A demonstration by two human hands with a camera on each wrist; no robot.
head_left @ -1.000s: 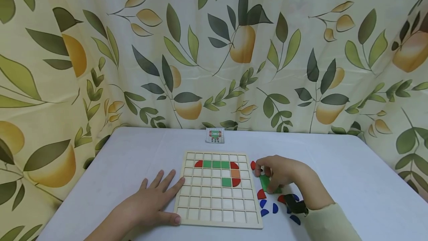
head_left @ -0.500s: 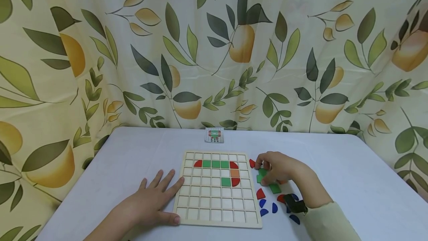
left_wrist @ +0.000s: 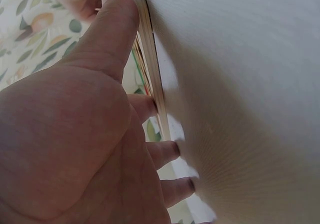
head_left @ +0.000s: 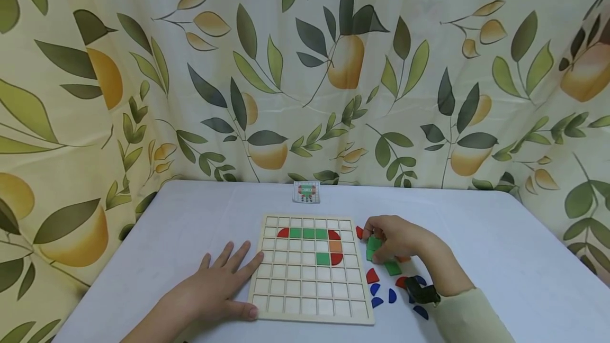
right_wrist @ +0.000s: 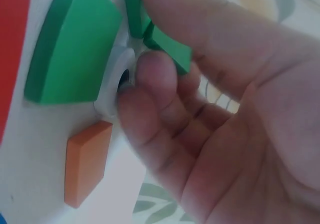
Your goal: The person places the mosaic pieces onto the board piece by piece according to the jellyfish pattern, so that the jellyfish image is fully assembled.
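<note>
A wooden grid board (head_left: 307,289) lies flat, with green squares (head_left: 308,234), red quarter-rounds (head_left: 335,235) and an orange square (head_left: 335,246) set in it. My left hand (head_left: 205,292) is spread at its left side, thumb on the near corner and index fingertip on the edge. To the right of the board, my right hand (head_left: 402,237) curls over loose green tiles (head_left: 374,242). The right wrist view shows its thumb and fingers around a small green tile (right_wrist: 170,49). Its other fingertips are at a white piece with a black centre (right_wrist: 105,94).
Loose red pieces (head_left: 372,276), a green tile (head_left: 393,268) and several blue half-rounds (head_left: 392,296) lie right of the board. An orange tile (right_wrist: 87,164) shows beneath the right hand. A picture card (head_left: 306,192) stands behind the board, before a patterned curtain (head_left: 305,94).
My right hand has moved slightly away from me, and the thumb has drawn back towards the fingers. The green tiles under it have shifted closer together. The left hand stays put.
</note>
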